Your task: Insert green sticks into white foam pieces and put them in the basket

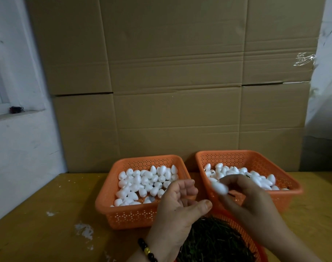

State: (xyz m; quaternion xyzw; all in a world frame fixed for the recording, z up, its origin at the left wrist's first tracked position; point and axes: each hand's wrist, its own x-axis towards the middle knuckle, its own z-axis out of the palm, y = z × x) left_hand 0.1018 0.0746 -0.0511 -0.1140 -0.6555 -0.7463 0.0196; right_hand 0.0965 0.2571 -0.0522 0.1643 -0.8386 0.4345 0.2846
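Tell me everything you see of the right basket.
The right basket is orange perforated plastic, rectangular with rounded corners and a rolled rim, upright on the yellow table against the cardboard. It holds white foam pieces, some with dark stick ends showing. The right hand, pinching a foam piece, hides its near wall.

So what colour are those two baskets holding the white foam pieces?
Orange, with small perforated holes, both the left basket and the right basket. The head view shows it clearly.

cardboard sheets (pixel 172 72): upright behind table, creased | tape (pixel 303 58): clear, upper right | table (pixel 38 214): yellow, white scuffs | window ledge (pixel 14 113): small dark object (pixel 16 109) on it
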